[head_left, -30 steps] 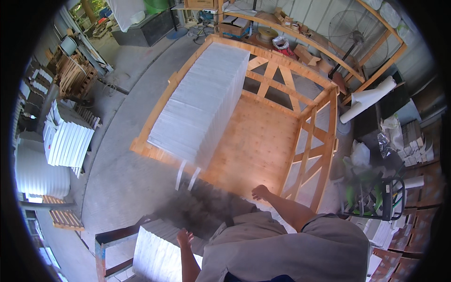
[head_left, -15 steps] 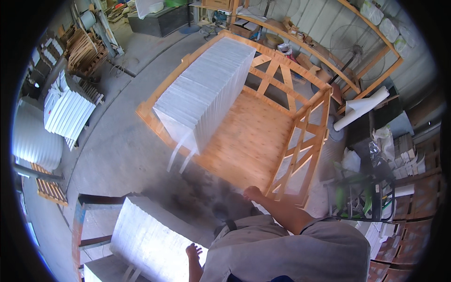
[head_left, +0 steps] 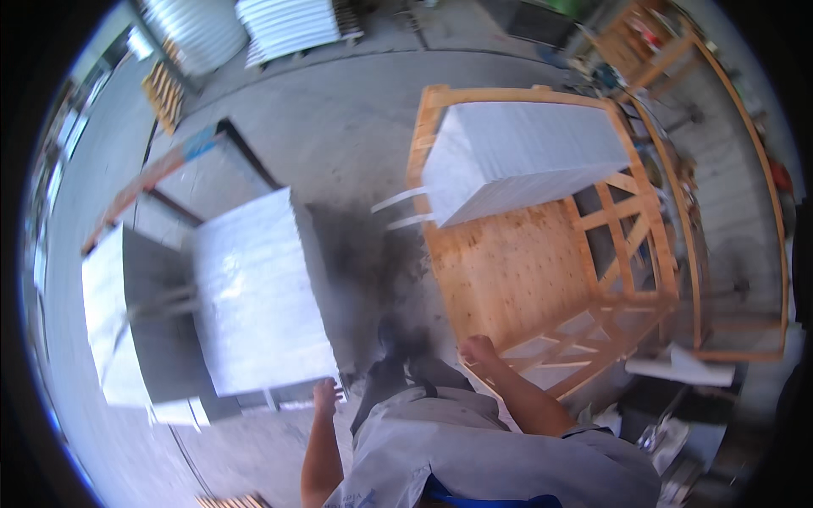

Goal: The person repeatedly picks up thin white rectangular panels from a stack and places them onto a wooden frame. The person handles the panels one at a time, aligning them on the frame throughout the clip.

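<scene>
My left hand hangs by the near right corner of a large grey-white slab stack, its fingers a little apart and nothing in them. I cannot tell whether it touches the stack. On my other side, my right hand is curled closed by the near corner of an open wooden crate, with nothing seen in it. Tightly packed thin whitish slabs stand on edge along the crate's far side. Two white straps stick out from their left end.
A metal frame stands behind the left stack, with another pale block at its left. Between stack and crate runs a dark-stained strip of floor. A white roll lies at right. White stacked pieces stand far back.
My view has swung left, so the crate sits further right and the left stack shows more fully. My left hand now hangs beside the stack's corner; my right stays curled.
</scene>
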Motion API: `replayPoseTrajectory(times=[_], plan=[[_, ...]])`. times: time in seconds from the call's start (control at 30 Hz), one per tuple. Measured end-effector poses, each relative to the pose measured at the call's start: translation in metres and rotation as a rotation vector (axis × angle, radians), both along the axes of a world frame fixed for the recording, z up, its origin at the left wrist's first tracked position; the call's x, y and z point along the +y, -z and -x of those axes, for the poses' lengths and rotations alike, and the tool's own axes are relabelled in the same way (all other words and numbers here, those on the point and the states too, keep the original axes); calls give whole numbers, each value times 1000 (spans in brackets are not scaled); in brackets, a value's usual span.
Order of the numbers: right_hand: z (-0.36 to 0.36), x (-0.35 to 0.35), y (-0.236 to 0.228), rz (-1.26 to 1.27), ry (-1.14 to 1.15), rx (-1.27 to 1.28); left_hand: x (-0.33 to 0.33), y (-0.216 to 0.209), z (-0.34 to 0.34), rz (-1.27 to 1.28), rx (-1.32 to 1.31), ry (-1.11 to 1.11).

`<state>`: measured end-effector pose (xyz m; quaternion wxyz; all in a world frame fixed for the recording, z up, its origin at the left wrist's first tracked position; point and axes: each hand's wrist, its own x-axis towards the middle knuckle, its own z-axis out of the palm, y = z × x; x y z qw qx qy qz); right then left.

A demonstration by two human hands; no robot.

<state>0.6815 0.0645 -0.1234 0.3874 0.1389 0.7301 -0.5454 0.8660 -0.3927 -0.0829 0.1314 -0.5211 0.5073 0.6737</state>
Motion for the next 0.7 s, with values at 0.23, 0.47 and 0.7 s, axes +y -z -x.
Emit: replayPoseTrajectory(times=[0.23,0.47,0.7], plan=[[38,-50,-29,43,125,-179,49,-18,-86,118,-183,-38],[4,-66,-36,32,7,-284,41,-25,-144,128,-253,-208],[-45,-105,-19,-21,-27,-349,-14,-33,-164,181,-113,-274]])
